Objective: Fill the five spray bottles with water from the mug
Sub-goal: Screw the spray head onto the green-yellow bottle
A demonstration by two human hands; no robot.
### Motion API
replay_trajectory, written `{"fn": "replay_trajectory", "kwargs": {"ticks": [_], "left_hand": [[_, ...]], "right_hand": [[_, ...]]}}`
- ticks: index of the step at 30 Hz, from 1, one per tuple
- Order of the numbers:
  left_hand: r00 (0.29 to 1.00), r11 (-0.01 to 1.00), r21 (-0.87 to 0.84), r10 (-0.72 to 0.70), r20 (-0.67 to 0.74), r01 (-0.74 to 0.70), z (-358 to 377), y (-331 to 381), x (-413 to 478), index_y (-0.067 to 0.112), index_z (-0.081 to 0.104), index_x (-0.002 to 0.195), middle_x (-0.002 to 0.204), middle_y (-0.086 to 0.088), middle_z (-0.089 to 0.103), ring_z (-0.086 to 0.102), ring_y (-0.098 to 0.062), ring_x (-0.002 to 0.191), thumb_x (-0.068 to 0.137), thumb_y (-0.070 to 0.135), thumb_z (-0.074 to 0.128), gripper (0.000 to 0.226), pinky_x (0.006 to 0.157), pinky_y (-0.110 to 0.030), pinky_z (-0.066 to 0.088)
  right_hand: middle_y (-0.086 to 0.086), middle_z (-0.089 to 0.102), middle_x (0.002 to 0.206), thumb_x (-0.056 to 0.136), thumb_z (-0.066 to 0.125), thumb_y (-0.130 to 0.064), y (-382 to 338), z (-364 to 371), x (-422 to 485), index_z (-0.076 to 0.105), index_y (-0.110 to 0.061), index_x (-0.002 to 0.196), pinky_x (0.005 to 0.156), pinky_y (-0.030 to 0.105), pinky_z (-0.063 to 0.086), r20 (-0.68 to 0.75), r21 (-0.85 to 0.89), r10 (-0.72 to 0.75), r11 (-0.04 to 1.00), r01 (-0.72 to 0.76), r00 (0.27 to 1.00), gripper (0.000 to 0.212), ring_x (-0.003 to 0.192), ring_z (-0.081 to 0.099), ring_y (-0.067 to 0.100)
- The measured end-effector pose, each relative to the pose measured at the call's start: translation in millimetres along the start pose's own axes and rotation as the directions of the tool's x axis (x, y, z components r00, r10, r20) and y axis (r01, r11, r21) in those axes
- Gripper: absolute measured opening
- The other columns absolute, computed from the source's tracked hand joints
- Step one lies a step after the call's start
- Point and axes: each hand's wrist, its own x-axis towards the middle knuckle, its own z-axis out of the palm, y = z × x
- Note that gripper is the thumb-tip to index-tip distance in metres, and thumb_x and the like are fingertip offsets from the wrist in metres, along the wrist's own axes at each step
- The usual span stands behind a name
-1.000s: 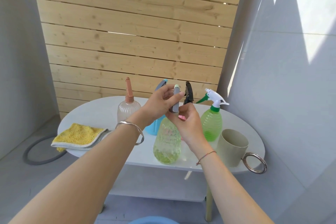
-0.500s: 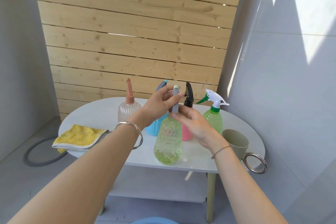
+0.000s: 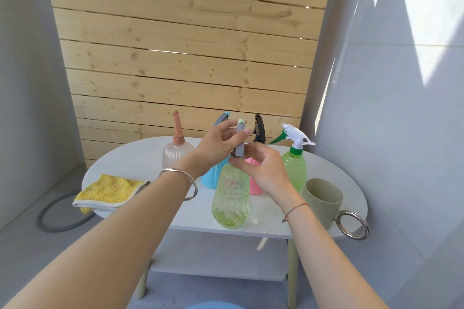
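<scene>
At the front edge of the white surface (image 3: 140, 158), near its middle, the yellow bottle (image 3: 230, 198) stands upright between my hands. My left hand (image 3: 218, 144) reaches in from the left, its fingers (image 3: 244, 132) pinching the grey sprayer (image 3: 239, 143) that rises from the bottle's neck. My right hand (image 3: 266, 170) comes in from the right, its fingers (image 3: 251, 152) curled round the yellow bottle at the collar, just under the left hand's grip.

Four more bottles stand in a row behind, toward the back edge. From left to right they are the clear bottle (image 3: 177, 153), the blue bottle (image 3: 211, 178), the pink bottle (image 3: 254, 183) and the green bottle (image 3: 295, 168); all are upright with sprayers on, and the blue and pink ones are partly hidden by my hands.

The mug (image 3: 321, 198) sits upright at the front right edge, just beside the green bottle, its ring handle reaching past the rim. I cannot tell what it holds. The cloth (image 3: 110, 192) lies folded at the left edge, one corner hanging over.
</scene>
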Motion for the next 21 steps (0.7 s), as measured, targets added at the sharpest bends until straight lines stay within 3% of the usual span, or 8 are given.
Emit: {"fn": "replay_trajectory", "kwargs": {"ticks": [3,5,7,11,13,15,19,21], "left_hand": [[0.999,0.999,-0.031,-0.041,0.006,0.041,-2.9,-9.7,-12.0,0.026,0.045,0.140,0.130,0.008,0.062,0.057,-0.001,0.115,0.091,0.057,0.049,0.058,0.092,-0.019,0.043],[0.995,0.991,-0.089,-0.098,0.016,0.099,-8.2,-27.5,-26.5,0.030,0.037,0.147,0.142,0.010,0.050,0.046,-0.006,0.131,0.080,0.075,0.037,0.081,0.105,-0.026,0.037],[0.988,0.986,-0.088,-0.134,0.073,0.140,-12.5,-50.1,-43.7,0.036,0.039,0.144,0.145,0.013,0.045,0.042,-0.007,0.135,0.078,0.082,0.041,0.080,0.114,-0.032,0.033],[0.978,0.989,0.087,-0.136,0.161,0.124,-8.5,-87.8,-61.5,0.033,0.044,0.141,0.137,0.019,0.055,0.048,0.002,0.129,0.072,0.051,0.081,0.080,0.115,-0.033,0.035],[0.990,0.987,0.130,-0.106,0.087,0.094,-4.3,-96.7,-61.5,0.031,0.049,0.134,0.129,0.017,0.061,0.053,0.001,0.123,0.074,0.027,0.086,0.070,0.112,-0.032,0.038],[0.997,0.989,0.134,-0.071,0.034,0.066,-0.8,-100.7,-61.7,0.029,0.050,0.132,0.125,0.015,0.062,0.055,0.001,0.120,0.075,0.021,0.085,0.067,0.105,-0.022,0.040],[0.999,0.991,0.129,-0.047,0.004,0.047,2.6,-106.2,-61.9,0.030,0.050,0.131,0.126,0.014,0.061,0.053,0.006,0.119,0.075,0.020,0.084,0.067,0.089,-0.005,0.042],[0.999,0.991,0.125,-0.049,-0.006,0.049,2.3,-107.4,-61.4,0.031,0.050,0.130,0.125,0.015,0.061,0.053,0.011,0.116,0.075,0.018,0.084,0.066,0.087,-0.002,0.041]], "right_hand": [[-0.009,0.068,0.104,0.076,0.079,-0.027,0.2,4.1,0.4,0.064,-0.014,0.108,0.095,0.020,0.042,-0.003,-0.034,0.045,0.998,-0.045,0.999,0.037,0.102,0.061,0.003],[-0.012,0.066,0.116,0.084,0.072,-0.025,-2.4,-1.7,-1.2,0.062,-0.016,0.120,0.097,0.015,0.041,0.157,0.053,0.113,0.991,-0.122,0.981,0.039,0.112,0.057,-0.003],[-0.011,0.067,0.117,0.089,0.065,-0.016,-3.3,-7.6,-2.8,0.062,-0.013,0.123,0.087,0.008,0.045,0.280,0.170,0.137,0.967,-0.190,0.950,0.034,0.108,0.060,-0.006],[-0.008,0.071,0.104,0.084,0.072,-0.013,-2.2,-3.6,-2.4,0.068,-0.010,0.110,0.088,0.009,0.044,0.121,0.109,0.095,0.988,-0.109,0.988,0.027,0.095,0.063,-0.008],[-0.004,0.071,0.098,0.076,0.079,-0.021,-0.3,4.5,-1.4,0.069,-0.010,0.102,0.082,0.011,0.043,-0.012,0.002,0.073,0.997,-0.073,0.997,0.030,0.090,0.063,0.000],[0.000,0.069,0.099,0.073,0.082,-0.025,0.8,8.1,-0.1,0.065,-0.008,0.104,0.081,0.013,0.044,-0.070,-0.030,0.091,0.995,-0.094,0.993,0.039,0.090,0.061,0.008],[-0.003,0.068,0.111,0.084,0.071,-0.015,-2.5,-3.1,-1.0,0.066,-0.013,0.112,0.095,0.017,0.045,0.239,0.202,0.195,0.948,-0.245,0.951,0.029,0.111,0.060,0.009],[-0.004,0.071,0.108,0.086,0.068,-0.011,-2.9,-5.2,-1.7,0.068,-0.014,0.110,0.090,0.014,0.047,0.260,0.270,0.178,0.930,-0.248,0.949,0.025,0.104,0.063,0.003]]}}
